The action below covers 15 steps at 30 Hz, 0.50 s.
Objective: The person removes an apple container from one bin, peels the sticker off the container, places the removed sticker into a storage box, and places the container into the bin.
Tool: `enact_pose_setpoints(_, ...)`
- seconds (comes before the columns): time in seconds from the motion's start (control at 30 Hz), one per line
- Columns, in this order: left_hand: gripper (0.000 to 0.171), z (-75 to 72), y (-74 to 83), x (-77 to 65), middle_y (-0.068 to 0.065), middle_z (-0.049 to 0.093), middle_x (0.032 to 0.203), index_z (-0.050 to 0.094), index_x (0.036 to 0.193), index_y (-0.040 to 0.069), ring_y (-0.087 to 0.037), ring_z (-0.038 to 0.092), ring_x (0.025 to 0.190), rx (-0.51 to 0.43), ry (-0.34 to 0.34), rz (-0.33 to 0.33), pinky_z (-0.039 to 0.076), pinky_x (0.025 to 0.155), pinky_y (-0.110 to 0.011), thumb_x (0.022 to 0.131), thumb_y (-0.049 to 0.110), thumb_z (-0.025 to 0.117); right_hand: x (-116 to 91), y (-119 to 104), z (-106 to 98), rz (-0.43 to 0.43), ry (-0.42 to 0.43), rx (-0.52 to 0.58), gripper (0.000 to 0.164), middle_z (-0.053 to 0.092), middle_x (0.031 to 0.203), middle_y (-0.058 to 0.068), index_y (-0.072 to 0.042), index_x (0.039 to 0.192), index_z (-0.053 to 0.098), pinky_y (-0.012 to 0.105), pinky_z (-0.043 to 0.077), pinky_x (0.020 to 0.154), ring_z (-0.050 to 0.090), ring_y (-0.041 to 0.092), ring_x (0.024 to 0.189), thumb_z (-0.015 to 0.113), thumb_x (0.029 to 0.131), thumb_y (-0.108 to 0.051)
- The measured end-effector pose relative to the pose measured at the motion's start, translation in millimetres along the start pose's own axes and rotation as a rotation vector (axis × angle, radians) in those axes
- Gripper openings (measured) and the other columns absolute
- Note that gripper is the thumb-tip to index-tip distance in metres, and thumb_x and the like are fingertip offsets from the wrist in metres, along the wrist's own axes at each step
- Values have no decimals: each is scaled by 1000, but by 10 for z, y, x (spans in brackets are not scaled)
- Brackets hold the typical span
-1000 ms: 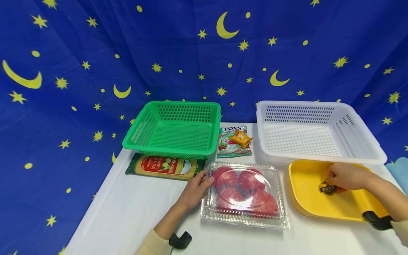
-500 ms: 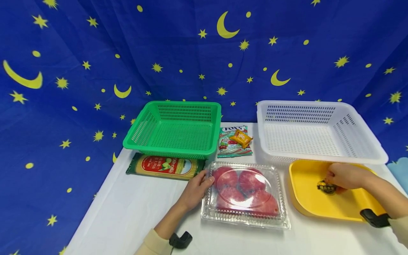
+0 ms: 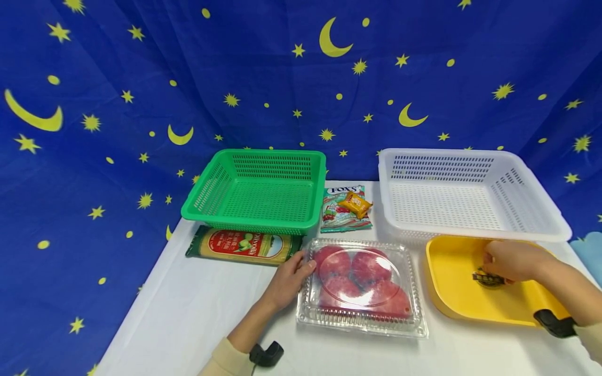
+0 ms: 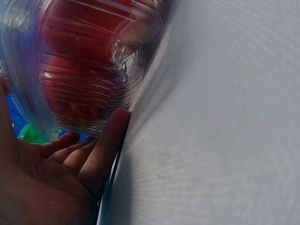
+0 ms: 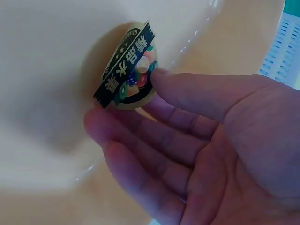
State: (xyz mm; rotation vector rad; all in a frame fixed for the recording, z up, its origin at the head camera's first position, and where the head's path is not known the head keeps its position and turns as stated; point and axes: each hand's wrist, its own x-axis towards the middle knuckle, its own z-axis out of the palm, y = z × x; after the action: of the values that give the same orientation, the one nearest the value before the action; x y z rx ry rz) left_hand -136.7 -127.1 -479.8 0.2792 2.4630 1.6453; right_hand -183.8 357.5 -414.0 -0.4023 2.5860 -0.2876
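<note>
My right hand (image 3: 512, 261) is inside the yellow basin (image 3: 447, 303). Between thumb and fingers it pinches a round fruit sticker (image 5: 136, 70), crossed by a dark band with gold characters. In the head view the sticker (image 3: 488, 278) shows just left of the fingertips. My left hand (image 3: 288, 282) holds the left edge of a clear plastic clamshell box (image 3: 362, 326) of red round fruits (image 3: 340, 290), thumb at the lid's rim. Seen from the left wrist, the fingers (image 4: 105, 147) reach under the rim to the ribbed side of the box, which is closed.
A green basket (image 3: 268, 201) stands at the back left, a white basket (image 3: 439, 209) at the back right. Between them lies a candy bag (image 3: 336, 222) with an orange packet (image 3: 356, 204) on it. A spaghetti pack (image 3: 244, 244) lies before the green basket.
The sticker has turned and shifted slightly in the right fingers, first showing its face more, now tilted with the dark band uppermost. The left hand and the box have stayed put.
</note>
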Motion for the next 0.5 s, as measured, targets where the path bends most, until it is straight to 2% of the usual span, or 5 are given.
enact_pose_setpoints(0.17,55,15,-7,23,-6,65,111,48,139,10,-17,61,93,2,8,9,50,80,-35,97,46,49,-30,26,-12,-60,82,-117,21,40,61,-5,-17,73,51,25,30,51,41,10,53,66,88,-18)
enact_pose_setpoints(0.27,56,9,9,23,-6,65,111,48,139,9,-16,61,95,11,12,13,49,81,-35,97,46,49,-38,26,0,-114,140,-150,20,39,64,-7,-17,74,52,25,30,53,38,8,55,68,87,-15)
enact_pose_setpoints(0.4,55,-3,19,7,-6,65,112,48,138,8,-17,61,95,10,16,9,50,81,-36,97,45,49,-39,3,15,-152,150,-143,14,45,70,-9,-17,81,58,25,36,56,40,6,60,70,86,-16)
enact_pose_setpoints(0.5,55,-6,14,-11,-7,65,114,47,139,9,-18,61,96,5,15,2,50,81,-36,97,45,50,-44,-20,18,-132,115,-128,11,47,72,-9,-17,84,59,26,37,57,41,6,61,69,87,-21)
